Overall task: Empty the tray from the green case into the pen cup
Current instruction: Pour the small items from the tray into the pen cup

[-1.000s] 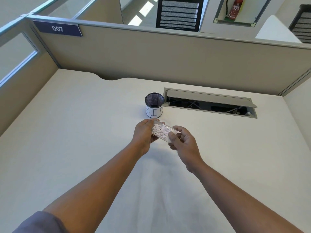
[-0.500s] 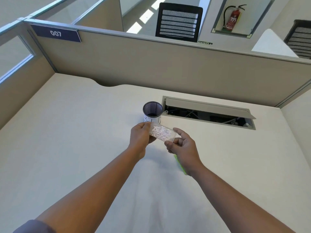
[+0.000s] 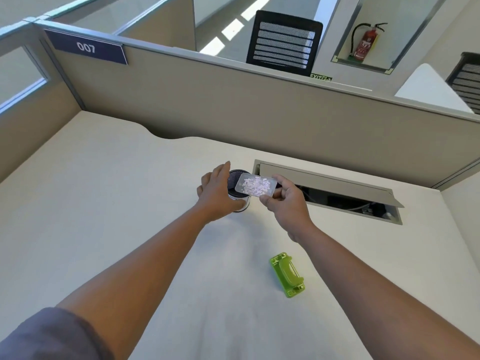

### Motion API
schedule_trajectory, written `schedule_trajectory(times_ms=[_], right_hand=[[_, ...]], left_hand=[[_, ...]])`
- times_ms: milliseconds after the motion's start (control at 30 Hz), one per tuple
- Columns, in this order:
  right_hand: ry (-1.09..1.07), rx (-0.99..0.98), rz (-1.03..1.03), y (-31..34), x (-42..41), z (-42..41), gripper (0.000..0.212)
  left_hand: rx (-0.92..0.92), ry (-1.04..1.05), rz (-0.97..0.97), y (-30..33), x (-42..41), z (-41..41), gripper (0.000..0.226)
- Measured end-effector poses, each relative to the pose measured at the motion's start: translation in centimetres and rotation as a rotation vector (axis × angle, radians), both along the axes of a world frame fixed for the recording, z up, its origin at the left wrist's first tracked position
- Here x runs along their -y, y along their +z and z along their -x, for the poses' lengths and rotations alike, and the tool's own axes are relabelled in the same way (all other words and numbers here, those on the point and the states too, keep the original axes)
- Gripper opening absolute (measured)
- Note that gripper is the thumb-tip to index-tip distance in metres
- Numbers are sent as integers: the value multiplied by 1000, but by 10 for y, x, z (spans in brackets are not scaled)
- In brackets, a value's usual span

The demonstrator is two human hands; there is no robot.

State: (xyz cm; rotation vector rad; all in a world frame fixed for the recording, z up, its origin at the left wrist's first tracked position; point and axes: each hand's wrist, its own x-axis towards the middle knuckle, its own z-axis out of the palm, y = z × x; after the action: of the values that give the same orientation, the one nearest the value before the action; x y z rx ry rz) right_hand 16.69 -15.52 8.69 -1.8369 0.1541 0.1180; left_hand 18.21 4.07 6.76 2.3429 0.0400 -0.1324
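A clear plastic tray [image 3: 255,185] holding several small white paper bits is pinched at its near right corner by my right hand [image 3: 287,202]. The tray hovers level over the dark mesh pen cup [image 3: 235,178], covering the cup's right half. My left hand [image 3: 217,194] wraps the cup's left side, thumb across its white lower band. The green case [image 3: 286,274] lies on the desk near my right forearm, apart from both hands.
An open cable hatch [image 3: 328,189] with a raised flap sits just right of the cup. Cubicle partition walls [image 3: 233,105] close the desk at the back and left. The desk surface [image 3: 104,203] stretches wide to the left.
Both hands moved forward to the cup. My left hand let go of the tray and took hold of the cup. The green case has come into view on the desk.
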Motion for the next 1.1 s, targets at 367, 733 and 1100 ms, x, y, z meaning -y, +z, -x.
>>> schedule_trajectory(times_ms=[367,733,1100], right_hand=[[186,127,431,8,-29,-36,65],[231,451,749,-1,-47,-32,28],[192,545,711,-10,-37,-23,10]], left_hand=[[47,-60,-124,-13,-4,-27,91],[45,-57,-134,-8,-6,-29,87],[28,-53,-137,-10,-9,-30,97]])
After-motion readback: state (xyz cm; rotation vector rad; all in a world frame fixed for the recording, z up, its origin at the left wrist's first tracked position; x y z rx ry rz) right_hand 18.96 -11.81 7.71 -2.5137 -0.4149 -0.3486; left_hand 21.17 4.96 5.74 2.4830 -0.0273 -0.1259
